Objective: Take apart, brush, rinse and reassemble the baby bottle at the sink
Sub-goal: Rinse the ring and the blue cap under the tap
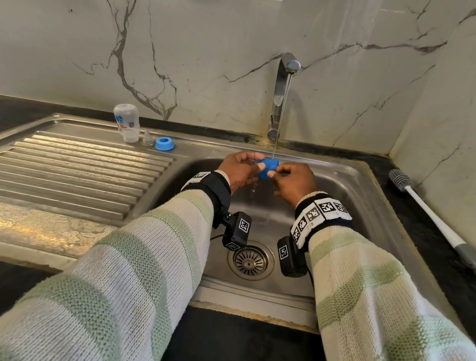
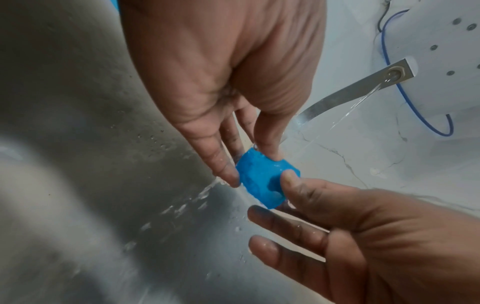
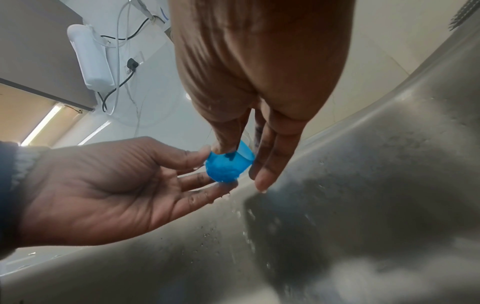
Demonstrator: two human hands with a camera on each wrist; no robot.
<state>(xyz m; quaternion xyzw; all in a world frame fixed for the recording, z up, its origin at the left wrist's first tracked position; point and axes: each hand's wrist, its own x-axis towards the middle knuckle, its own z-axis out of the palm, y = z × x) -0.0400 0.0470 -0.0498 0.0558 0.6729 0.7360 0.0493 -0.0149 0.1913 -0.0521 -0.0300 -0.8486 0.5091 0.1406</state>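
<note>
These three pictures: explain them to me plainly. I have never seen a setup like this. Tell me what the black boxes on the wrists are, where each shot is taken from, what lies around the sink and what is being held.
No machine here: a person works with bare hands and wears three cameras. The wide shot comes from a camera on the head. The black boxes strapped at the wrists are the other two cameras, each looking along its hand; they give the two close-ups.

The left hand and right hand together hold a blue cap by their fingertips under the water running from the tap, above the sink.

On the drainboard stand the bottle body upside down, a small clear teat and a blue screw ring. A bottle brush lies on the dark counter at the right.
</note>
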